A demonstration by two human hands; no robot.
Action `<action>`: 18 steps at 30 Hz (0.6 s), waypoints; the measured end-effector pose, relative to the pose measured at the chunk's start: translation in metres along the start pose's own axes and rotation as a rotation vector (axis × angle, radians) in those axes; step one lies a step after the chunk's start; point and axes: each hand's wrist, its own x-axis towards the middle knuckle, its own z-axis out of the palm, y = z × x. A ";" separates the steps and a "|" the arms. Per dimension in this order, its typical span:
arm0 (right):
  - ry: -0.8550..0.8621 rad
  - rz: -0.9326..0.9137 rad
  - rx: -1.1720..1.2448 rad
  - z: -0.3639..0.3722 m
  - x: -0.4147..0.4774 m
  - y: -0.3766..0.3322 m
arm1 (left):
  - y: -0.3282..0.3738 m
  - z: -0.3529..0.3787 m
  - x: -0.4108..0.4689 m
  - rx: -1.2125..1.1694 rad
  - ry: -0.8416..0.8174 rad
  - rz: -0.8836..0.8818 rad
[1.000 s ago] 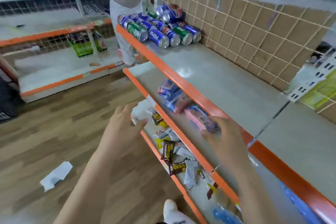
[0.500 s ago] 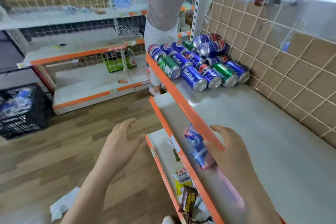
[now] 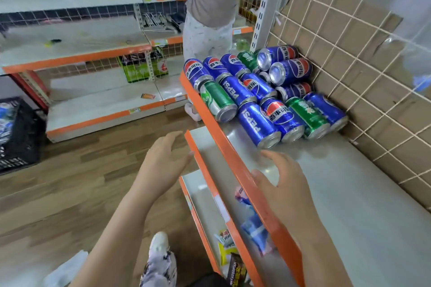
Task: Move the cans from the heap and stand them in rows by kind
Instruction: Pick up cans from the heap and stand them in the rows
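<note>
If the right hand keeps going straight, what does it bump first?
Probably the nearest blue can at the heap's front edge; the right hand is open, fingers pointing that way over bare shelf.

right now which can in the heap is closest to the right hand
The blue Pepsi can lying at the heap's front edge; its end faces the right hand.

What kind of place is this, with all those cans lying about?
Most likely a small shop being stocked: tiered shelves with orange edges and wire-grid backs, a heap of soda cans on one, and wrapped snacks on the tier below.
</note>
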 end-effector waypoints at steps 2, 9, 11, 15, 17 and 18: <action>0.037 0.008 -0.028 0.004 0.016 -0.003 | -0.002 -0.003 0.029 -0.005 -0.006 0.029; 0.253 0.124 -0.102 0.027 0.069 -0.024 | 0.000 -0.028 0.143 -0.065 -0.100 0.211; 0.283 0.147 -0.149 0.035 0.083 -0.031 | 0.000 -0.033 0.171 -0.051 -0.115 0.252; 0.359 0.224 -0.278 0.048 0.105 -0.039 | 0.000 -0.032 0.213 0.087 -0.199 0.393; 0.367 0.251 -0.320 0.056 0.112 -0.043 | -0.001 -0.032 0.229 0.142 -0.244 0.474; 0.362 0.264 -0.330 0.059 0.114 -0.045 | -0.002 -0.032 0.237 0.168 -0.273 0.503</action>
